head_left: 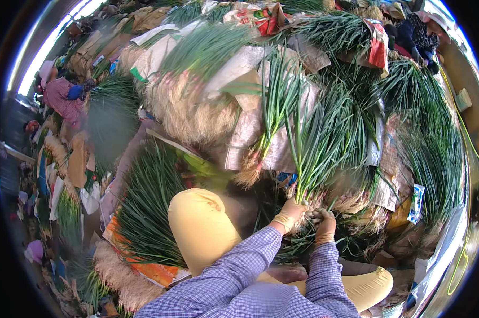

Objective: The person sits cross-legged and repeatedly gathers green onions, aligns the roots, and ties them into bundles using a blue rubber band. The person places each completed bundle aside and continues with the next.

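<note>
My left hand (pixel 293 214) is closed around the lower stems of a bunch of green onions (pixel 302 179), whose leaves fan upward and away from me. Close beside it, my right hand (pixel 324 223) has its fingers bent near the root end of that bunch; whether it pinches a strand is too small to tell. Both hands wear pale, finger-covering gloves or wraps with yellowish bands at the wrists. A smaller bunch of green onions (pixel 266 145), roots towards me, lies on a woven sack (pixel 243 149) left of the held bunch. Loose green leaves (pixel 295 248) lie below my hands.
A large heap of rooted onions (pixel 191 107) lies ahead. Trimmed-looking green leaves (pixel 148 210) pile by my bent knee (pixel 201 222). More onions (pixel 430 131) line the right side, near a blue-white packet (pixel 416 203). People (pixel 62 93) work at left and a person (pixel 416 37) at upper right.
</note>
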Demonstrator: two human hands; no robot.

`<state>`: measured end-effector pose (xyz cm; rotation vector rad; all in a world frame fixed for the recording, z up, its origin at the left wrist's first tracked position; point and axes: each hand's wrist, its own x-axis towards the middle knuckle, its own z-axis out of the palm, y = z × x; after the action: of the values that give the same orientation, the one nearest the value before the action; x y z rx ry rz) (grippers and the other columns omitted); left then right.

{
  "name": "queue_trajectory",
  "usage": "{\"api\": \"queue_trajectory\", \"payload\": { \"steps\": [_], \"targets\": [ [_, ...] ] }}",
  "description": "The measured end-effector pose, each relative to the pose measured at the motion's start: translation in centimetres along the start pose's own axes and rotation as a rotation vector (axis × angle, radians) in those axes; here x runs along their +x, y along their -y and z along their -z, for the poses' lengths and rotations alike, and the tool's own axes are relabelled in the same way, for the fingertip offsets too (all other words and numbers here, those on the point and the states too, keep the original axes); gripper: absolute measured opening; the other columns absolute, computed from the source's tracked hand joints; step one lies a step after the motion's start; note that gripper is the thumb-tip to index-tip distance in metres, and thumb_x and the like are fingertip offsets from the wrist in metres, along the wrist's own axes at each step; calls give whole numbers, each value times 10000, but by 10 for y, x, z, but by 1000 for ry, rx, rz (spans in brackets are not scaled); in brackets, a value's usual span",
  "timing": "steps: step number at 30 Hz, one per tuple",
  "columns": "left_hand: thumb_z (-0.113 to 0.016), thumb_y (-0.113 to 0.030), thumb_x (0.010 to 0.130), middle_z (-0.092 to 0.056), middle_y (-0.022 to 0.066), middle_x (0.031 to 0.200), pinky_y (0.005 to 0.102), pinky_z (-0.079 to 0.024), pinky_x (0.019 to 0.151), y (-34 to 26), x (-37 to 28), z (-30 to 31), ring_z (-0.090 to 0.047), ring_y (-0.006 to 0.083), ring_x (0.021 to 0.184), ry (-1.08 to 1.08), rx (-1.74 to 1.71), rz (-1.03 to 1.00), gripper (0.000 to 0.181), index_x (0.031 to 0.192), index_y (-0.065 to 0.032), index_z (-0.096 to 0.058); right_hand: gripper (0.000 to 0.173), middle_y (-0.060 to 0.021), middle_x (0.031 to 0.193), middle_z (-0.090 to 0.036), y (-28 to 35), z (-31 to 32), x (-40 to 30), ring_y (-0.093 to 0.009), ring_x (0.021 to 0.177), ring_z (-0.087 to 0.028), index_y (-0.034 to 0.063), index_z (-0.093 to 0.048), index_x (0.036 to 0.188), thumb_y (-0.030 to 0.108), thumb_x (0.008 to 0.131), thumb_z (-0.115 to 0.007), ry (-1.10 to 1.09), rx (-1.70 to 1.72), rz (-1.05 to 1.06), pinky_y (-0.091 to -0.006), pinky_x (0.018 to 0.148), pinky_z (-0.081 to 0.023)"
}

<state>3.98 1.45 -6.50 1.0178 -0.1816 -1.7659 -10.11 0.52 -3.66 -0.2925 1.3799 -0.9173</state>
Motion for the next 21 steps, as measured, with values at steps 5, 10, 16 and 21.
{"api": "queue_trajectory", "payload": {
  "steps": [5, 10, 16, 21],
  "targets": [
    [-555, -22, 834, -639, 141, 875, 363, -561, 655, -45, -33, -34, -629, 217, 684, 271, -219, 273, 231, 1056, 35, -523, 260, 13, 573, -528, 32, -15, 29, -84, 387, -420, 67, -582, 960, 304, 937, -481, 622, 355, -368, -234, 331, -346],
    [-544, -5, 830, -616, 86, 909, 320, -529, 590, -60, -39, -33, -604, 177, 728, 104, 5, -47, 301, 1128, -31, -522, 143, -27, 636, -560, 33, -48, -18, -146, 506, -521, 71, -577, 865, 208, 896, -550, 144, 158, 130, -264, 452, -430],
    [-516, 52, 828, -617, 118, 988, 296, -542, 675, -89, -50, -40, -642, 195, 768, 72, 319, -183, 461, 1269, -17, -399, 205, -64, 877, -652, -17, 40, 36, -251, 740, -621, 88, -651, 966, 224, 823, -598, 517, -1409, 109, -335, 644, -486],
    [-576, -13, 827, -628, 75, 834, 292, -524, 601, -104, -41, 13, -610, 160, 673, -145, 404, -78, 272, 1095, -4, -536, 396, -91, 1146, -598, -23, -24, 58, -257, 931, -627, 158, -522, 1211, 261, 831, -566, 407, -1593, 247, -327, 791, -508]
  ]
}}
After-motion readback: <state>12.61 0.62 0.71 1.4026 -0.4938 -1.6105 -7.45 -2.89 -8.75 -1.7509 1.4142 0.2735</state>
